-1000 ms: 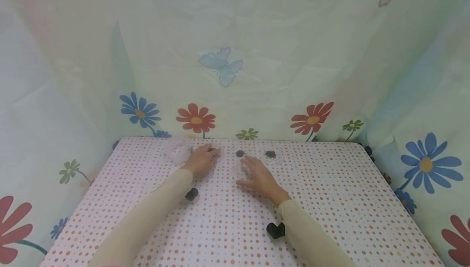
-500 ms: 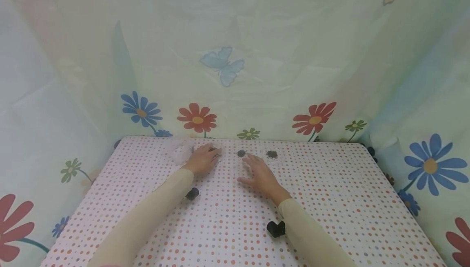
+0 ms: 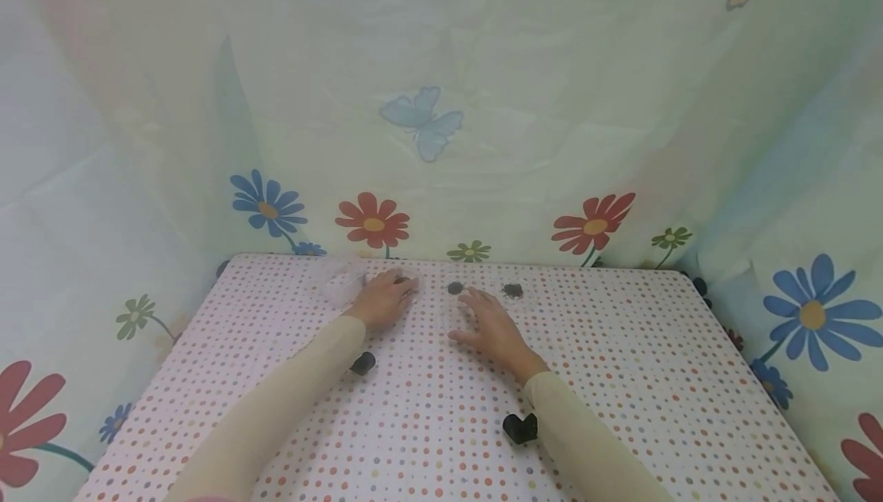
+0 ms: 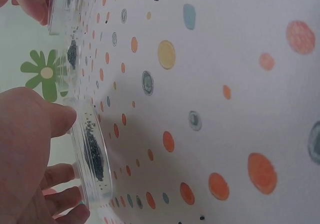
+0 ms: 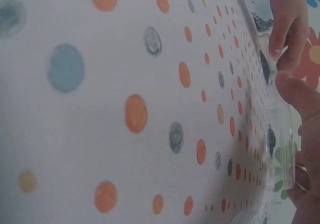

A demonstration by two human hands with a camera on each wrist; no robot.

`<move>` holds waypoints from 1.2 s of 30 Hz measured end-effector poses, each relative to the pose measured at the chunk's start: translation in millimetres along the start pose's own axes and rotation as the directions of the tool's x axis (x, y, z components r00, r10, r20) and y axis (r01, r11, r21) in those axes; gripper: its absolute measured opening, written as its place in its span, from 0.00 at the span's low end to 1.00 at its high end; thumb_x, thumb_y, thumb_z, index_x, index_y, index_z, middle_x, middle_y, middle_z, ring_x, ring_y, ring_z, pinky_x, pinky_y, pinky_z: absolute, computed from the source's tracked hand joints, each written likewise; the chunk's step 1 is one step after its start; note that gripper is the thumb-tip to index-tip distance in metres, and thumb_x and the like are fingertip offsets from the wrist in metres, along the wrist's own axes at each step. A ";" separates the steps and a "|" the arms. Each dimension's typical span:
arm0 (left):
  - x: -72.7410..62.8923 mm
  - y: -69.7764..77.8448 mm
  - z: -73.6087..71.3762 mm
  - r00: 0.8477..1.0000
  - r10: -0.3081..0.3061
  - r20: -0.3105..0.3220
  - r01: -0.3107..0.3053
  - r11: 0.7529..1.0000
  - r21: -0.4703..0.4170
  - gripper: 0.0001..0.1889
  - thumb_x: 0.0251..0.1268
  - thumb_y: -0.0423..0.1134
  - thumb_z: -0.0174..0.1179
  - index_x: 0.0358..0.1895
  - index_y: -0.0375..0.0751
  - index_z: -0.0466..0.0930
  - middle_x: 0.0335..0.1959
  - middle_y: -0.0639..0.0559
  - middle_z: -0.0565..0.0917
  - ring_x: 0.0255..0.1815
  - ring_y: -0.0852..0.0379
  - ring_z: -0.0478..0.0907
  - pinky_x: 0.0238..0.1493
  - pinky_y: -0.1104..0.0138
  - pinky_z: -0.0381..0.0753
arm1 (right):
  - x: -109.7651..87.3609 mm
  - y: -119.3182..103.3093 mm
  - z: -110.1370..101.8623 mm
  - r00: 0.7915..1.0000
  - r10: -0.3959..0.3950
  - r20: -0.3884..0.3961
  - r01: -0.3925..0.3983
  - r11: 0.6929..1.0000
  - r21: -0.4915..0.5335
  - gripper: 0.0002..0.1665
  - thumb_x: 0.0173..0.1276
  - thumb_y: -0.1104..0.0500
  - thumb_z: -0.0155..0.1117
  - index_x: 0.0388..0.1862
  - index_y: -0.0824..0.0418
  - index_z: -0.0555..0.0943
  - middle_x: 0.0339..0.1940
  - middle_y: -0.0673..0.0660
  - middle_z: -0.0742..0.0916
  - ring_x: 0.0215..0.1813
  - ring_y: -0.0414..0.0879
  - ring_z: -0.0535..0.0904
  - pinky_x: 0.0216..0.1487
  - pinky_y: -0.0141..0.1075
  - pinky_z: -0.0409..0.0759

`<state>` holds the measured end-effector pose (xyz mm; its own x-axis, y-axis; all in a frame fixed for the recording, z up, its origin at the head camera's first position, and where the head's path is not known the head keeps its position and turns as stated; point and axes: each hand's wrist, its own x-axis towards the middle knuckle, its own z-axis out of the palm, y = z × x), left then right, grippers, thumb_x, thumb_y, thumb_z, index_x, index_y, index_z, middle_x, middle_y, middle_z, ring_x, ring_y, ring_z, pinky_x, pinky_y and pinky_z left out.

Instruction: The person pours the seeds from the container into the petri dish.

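My left hand (image 3: pixel 383 299) holds a clear petri dish (image 4: pixel 100 184) by its rim, thumb on one side and fingers on the other. Loose black granules (image 4: pixel 93 151) lie in that dish. To the right, my right hand (image 3: pixel 493 331) grips a clear round lid or dish (image 5: pixel 288 156) between thumb and fingers. Its transparent wall hardly shows in the head view. A small dark pile (image 3: pixel 455 288) lies just beyond the right fingertips, overlapped by the clear piece in the right wrist view.
Another dark pile (image 3: pixel 513 290) sits in a clear dish at the back right. Left of my left hand stands a shiny clear dish (image 3: pixel 343 287). A few stray granules (image 4: pixel 202 217) dot the spotted tabletop (image 3: pixel 414 425). A flowered curtain (image 3: pixel 524 126) rises behind the table's back edge.
The head view drifts slightly to the right. Both hands keep their places at the dishes.
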<state>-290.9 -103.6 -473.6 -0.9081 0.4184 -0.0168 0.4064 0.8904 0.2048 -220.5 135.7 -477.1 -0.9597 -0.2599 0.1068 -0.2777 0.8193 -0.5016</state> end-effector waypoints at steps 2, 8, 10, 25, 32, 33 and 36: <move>-0.2 -0.1 -0.1 1.000 -0.003 0.002 0.003 1.000 0.000 0.22 0.74 0.47 0.48 0.69 0.57 0.68 0.74 0.46 0.63 0.76 0.46 0.59 0.75 0.47 0.59 | 1.0 0.6 0.2 1.000 -0.006 -0.009 0.006 1.000 -0.010 0.42 0.58 0.42 0.70 0.68 0.58 0.70 0.75 0.64 0.66 0.76 0.61 0.59 0.72 0.58 0.63; -3.1 2.1 -3.8 1.000 -0.015 0.020 0.016 0.999 -0.032 0.23 0.74 0.46 0.49 0.70 0.56 0.67 0.75 0.46 0.62 0.76 0.45 0.57 0.76 0.46 0.57 | 4.7 2.9 1.9 1.000 0.006 -0.003 -0.006 0.999 -0.041 0.43 0.59 0.40 0.69 0.69 0.55 0.69 0.76 0.64 0.65 0.77 0.61 0.58 0.72 0.59 0.62; -3.6 2.5 -4.2 0.999 -0.021 0.030 0.021 0.999 -0.028 0.23 0.74 0.46 0.49 0.70 0.56 0.67 0.75 0.46 0.62 0.77 0.45 0.57 0.76 0.46 0.56 | 5.9 3.8 2.2 1.000 0.011 0.003 -0.011 0.999 -0.042 0.43 0.59 0.40 0.69 0.70 0.55 0.68 0.76 0.64 0.64 0.77 0.61 0.58 0.72 0.60 0.62; -1.8 1.5 -4.4 1.000 -0.006 0.024 0.007 1.000 -0.027 0.23 0.74 0.46 0.49 0.70 0.56 0.67 0.75 0.44 0.62 0.76 0.44 0.57 0.75 0.45 0.58 | 15.5 8.3 0.8 1.000 -0.021 -0.014 0.020 0.999 -0.025 0.40 0.58 0.42 0.71 0.68 0.51 0.71 0.75 0.65 0.66 0.76 0.63 0.59 0.70 0.62 0.63; -2.7 2.8 -6.4 1.000 -0.018 0.019 0.018 0.999 -0.031 0.23 0.74 0.47 0.50 0.70 0.57 0.67 0.75 0.45 0.62 0.76 0.45 0.58 0.75 0.46 0.58 | 18.3 8.4 0.9 1.000 -0.027 -0.013 0.027 1.000 0.003 0.39 0.58 0.43 0.71 0.67 0.52 0.72 0.75 0.66 0.66 0.76 0.64 0.59 0.70 0.64 0.62; -2.8 3.1 -6.8 1.000 -0.017 0.019 0.018 0.999 -0.031 0.23 0.74 0.47 0.49 0.70 0.57 0.67 0.75 0.45 0.62 0.76 0.45 0.58 0.75 0.46 0.58 | 18.8 8.3 1.0 1.000 -0.024 -0.012 0.024 1.000 0.004 0.39 0.58 0.43 0.71 0.67 0.52 0.71 0.75 0.65 0.66 0.76 0.64 0.59 0.70 0.64 0.62; -3.6 4.2 -7.5 1.000 -0.009 0.018 0.009 0.999 -0.032 0.23 0.74 0.46 0.50 0.70 0.56 0.67 0.74 0.44 0.63 0.76 0.44 0.59 0.75 0.47 0.59 | 20.2 8.2 1.4 1.000 -0.024 -0.014 0.024 1.000 -0.001 0.40 0.58 0.43 0.71 0.67 0.53 0.71 0.75 0.65 0.66 0.75 0.63 0.60 0.70 0.62 0.64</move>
<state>-286.8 -102.8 -465.4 -0.9097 0.4138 -0.0362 0.3946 0.8881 0.2359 -242.1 136.5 -480.3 -0.9533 -0.2724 0.1305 -0.3006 0.8135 -0.4979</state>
